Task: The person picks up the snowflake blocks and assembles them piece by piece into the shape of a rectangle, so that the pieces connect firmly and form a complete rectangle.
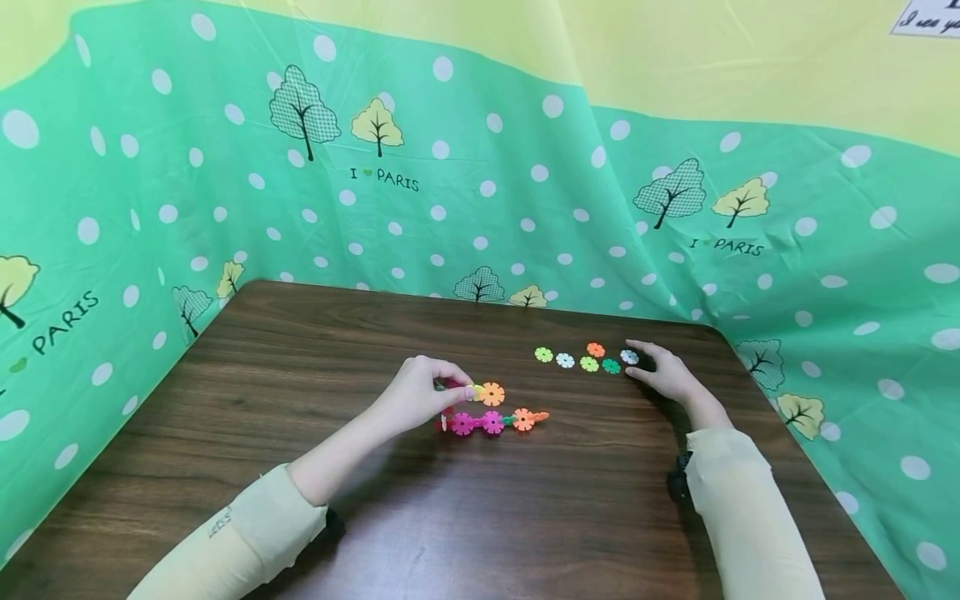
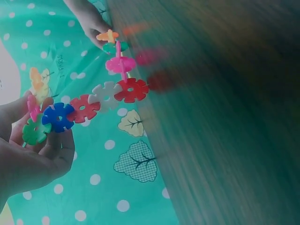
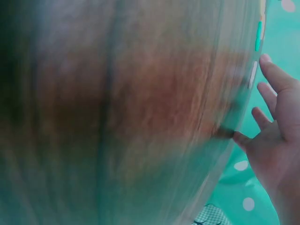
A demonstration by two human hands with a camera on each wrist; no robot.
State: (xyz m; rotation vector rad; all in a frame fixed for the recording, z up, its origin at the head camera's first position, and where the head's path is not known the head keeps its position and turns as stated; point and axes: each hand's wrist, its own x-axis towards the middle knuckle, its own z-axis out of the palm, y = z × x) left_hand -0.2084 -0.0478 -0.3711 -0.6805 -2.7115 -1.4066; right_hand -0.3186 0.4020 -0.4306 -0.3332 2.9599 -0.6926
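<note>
My left hand (image 1: 412,392) pinches one end of a chain of interlocking flower-shaped plastic discs, near a yellow disc and an orange disc (image 1: 492,394). The chain bends back in front, with magenta discs (image 1: 492,422) and an orange disc (image 1: 523,419) toward its other end. Green, blue (image 2: 58,117), red and white discs show along it in the left wrist view. At the right, my right hand (image 1: 667,377) has thumb and fingers spread about a pale blue disc (image 1: 629,357) on the table; contact is hard to tell.
Several loose discs lie left of my right hand, among them a green one (image 1: 611,366), an orange one (image 1: 596,349) and a white one (image 1: 565,360). The dark wooden table (image 1: 300,350) ends at a green dotted curtain (image 1: 420,233) behind and at the sides.
</note>
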